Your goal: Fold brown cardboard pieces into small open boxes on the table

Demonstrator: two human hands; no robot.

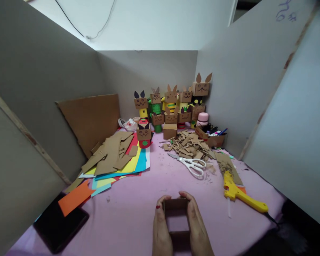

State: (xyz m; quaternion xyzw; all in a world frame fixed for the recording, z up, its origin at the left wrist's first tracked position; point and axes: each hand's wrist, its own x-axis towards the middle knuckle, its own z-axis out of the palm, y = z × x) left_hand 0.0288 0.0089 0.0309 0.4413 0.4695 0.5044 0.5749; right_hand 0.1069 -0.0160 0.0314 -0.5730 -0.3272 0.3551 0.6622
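A small open cardboard frame (176,204), shaped like a bottomless box, rests on the pink cloth (138,220) at the near edge. My left hand (161,227) presses its left wall and my right hand (197,227) presses its right wall, fingertips curled over the far corners. The pink cloth shows through the frame's middle. Both hands grip it from the sides.
White scissors (193,165) and a pile of cardboard scraps (189,144) lie beyond my hands. A yellow glue gun (238,193) lies to the right. Coloured paper and cardboard pieces (114,156) lie left, a dark tablet (60,224) near left. Cardboard box figures (172,103) stand at the back. White partition walls enclose the space.
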